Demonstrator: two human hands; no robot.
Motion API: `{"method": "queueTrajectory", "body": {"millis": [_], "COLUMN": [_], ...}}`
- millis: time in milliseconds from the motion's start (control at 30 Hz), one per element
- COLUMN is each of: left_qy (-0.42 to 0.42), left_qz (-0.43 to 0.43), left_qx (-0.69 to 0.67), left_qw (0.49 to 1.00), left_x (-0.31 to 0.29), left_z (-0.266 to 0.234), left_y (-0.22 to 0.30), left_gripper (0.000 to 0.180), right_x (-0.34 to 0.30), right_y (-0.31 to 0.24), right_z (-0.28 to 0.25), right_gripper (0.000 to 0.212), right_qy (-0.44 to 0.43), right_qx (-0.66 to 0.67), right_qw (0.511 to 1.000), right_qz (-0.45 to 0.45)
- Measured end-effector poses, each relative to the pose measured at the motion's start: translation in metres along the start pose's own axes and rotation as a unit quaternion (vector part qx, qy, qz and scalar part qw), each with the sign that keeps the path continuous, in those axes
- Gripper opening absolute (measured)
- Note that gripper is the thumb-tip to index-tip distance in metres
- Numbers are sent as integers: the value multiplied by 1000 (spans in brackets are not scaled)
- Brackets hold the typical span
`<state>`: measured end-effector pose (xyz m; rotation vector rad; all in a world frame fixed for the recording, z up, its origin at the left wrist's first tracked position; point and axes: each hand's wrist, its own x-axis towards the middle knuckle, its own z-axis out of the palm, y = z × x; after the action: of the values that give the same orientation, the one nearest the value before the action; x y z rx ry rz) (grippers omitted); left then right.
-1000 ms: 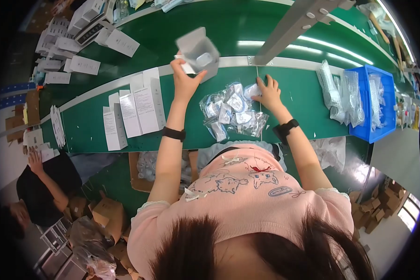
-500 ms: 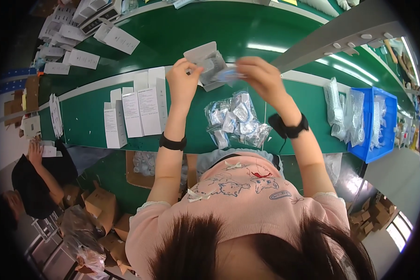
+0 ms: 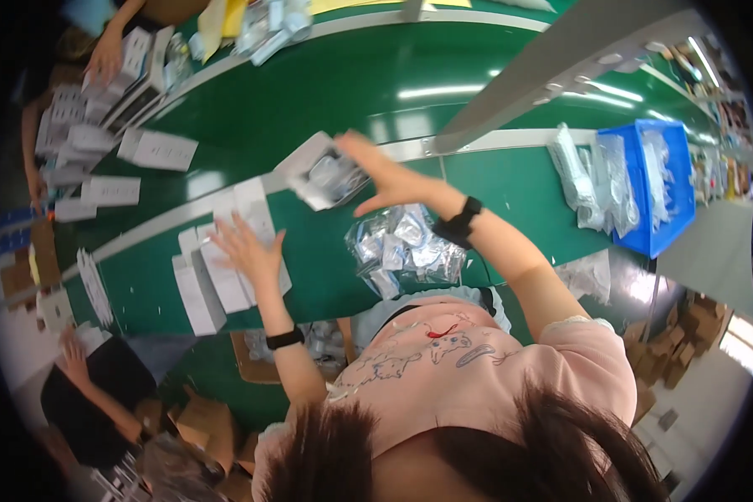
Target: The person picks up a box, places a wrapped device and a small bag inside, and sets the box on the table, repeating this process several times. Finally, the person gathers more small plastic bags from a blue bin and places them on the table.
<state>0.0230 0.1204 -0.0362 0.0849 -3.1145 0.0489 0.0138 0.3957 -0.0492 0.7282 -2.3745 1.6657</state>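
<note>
- The right hand (image 3: 393,180) is raised over the green worktop (image 3: 510,180), fingers spread wide, thumb and forefinger curved towards an open white carton (image 3: 322,171). The carton is blurred, and I cannot tell whether the fingertips grip its edge or only touch it.
- The open white carton sits above the pale strip that runs along the worktop, just left of the right hand and well above the left hand. Its long axis runs from lower left to upper right, tilted, and its open face is turned towards the camera and to the right.
- Inside the carton something grey and shiny shows, like a clear-wrapped part; the blur hides its shape.
- The left hand (image 3: 247,251) lies lower, palm down, fingers splayed and holding nothing, resting on or just over a row of flat white boxes (image 3: 217,280) set side by side on the worktop.
- A heap of small clear plastic bags (image 3: 406,251) lies on the worktop between the two forearms, below the right hand.
- Each wrist wears a dark band.
- A blue bin (image 3: 657,226) with more clear bags stands at the right end of the worktop, well apart from both hands.
- At top left, another person's hand (image 3: 105,58) rests among further white boxes (image 3: 155,151) on the far side.
</note>
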Motion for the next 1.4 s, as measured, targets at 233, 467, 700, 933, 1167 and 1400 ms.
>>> {"method": "queueTrajectory", "body": {"millis": [233,467,700,933,1167,1400], "left_qy": [-5,-66,-311,-70,-82,-109], "left_qz": [54,83,-132,-36,163,128], "left_qx": [19,-181,-591,-720,-523,-516], "left_qw": [998,978,733,690,833,840], "left_x": [-42,-49,-23,-23,-23,-63], "left_z": [31,19,64,-43,-61,-61], "left_y": [-1,10,-47,29,78,111], "left_gripper": [98,81,72,81,73,72], "right_x": [57,96,-46,-212,-235,-63], "right_y": [47,96,-6,45,54,-113], "right_z": [1,-44,-82,-239,-242,-99], "right_gripper": [85,86,39,70,66,49], "right_qy": [210,370,-301,96,233,462], "right_qx": [159,-106,-10,-695,-273,417], "right_qw": [954,917,880,539,828,765], "right_qz": [144,108,367,465,430,169]}}
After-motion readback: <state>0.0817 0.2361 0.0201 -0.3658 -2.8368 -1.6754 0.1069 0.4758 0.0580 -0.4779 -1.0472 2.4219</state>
